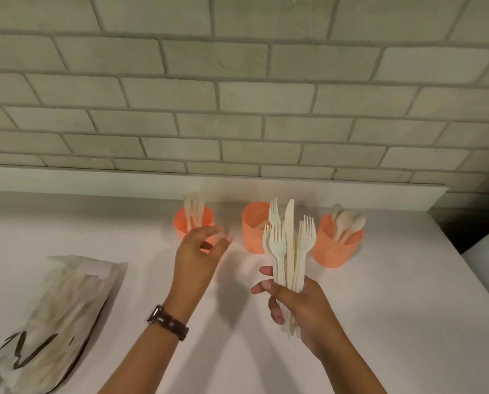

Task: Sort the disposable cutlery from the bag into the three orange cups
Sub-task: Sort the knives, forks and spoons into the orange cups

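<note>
The sorting looks well under way but not finished. The left orange cup [184, 223] at the far side of the white counter [394, 308] has knives [193, 207] standing in it. The right orange cup [335, 247] holds spoons [348, 220] with their bowls up. The middle orange cup [253, 233] shows only a pale handle or two lying low inside, partly hidden, so I cannot tell how many pieces it has.

Still to be placed is the bundle of forks and one knife [287, 245], grasped round the handles by the right hand [303, 305]. It is held above the counter, just in front of the gap between the middle and right cups. Its long axis is close to upright, with tines and blade tip pointing up and slightly away and the handle ends sticking out below the palm.

The left hand [199, 251], with a wristwatch [168, 322] above it, hovers in front of the left cup. Its fingers are blurred and loosely curved, with nothing visible between them, so it appears released.

The bag [58, 308] lies flat at the near left, and faint cutlery shapes show through it, so more probably remains inside
</note>
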